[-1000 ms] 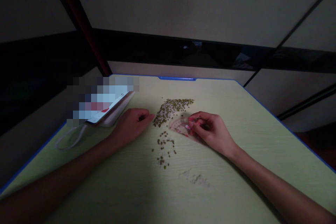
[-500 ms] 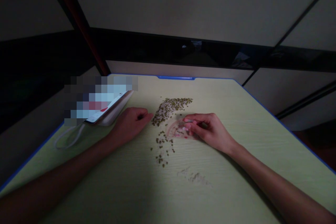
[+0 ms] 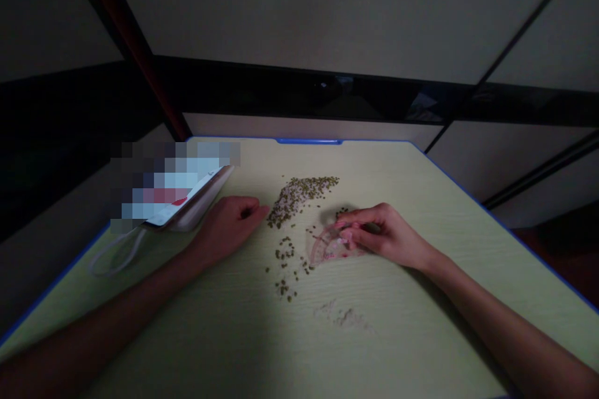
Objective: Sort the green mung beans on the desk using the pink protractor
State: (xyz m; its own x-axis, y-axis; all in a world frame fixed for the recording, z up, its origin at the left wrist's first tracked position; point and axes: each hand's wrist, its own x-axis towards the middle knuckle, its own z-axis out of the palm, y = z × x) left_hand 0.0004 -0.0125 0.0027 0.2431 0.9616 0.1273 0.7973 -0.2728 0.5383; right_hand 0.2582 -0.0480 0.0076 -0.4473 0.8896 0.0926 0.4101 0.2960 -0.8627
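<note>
My right hand pinches a clear pink protractor between thumb and fingers, holding it low over the table. Several small green beans lie just behind those fingers. To the left of the protractor is a heap of green beans mixed with whitish grains. A looser scatter of green beans lies nearer to me. My left hand rests on the table with its fingers curled in, its thumb tip beside the heap's left edge. Nothing shows in it.
A lit phone or tablet, partly pixelated, leans at the left with a white strap loop. Whitish powder or crumbs lie in front of the protractor. The pale table has a blue rim, and cabinet panels stand behind it.
My right hand has moved slightly right and toward me with the protractor. A few beans now show behind its fingers. The view has shifted a little; my left hand stays beside the heap.
</note>
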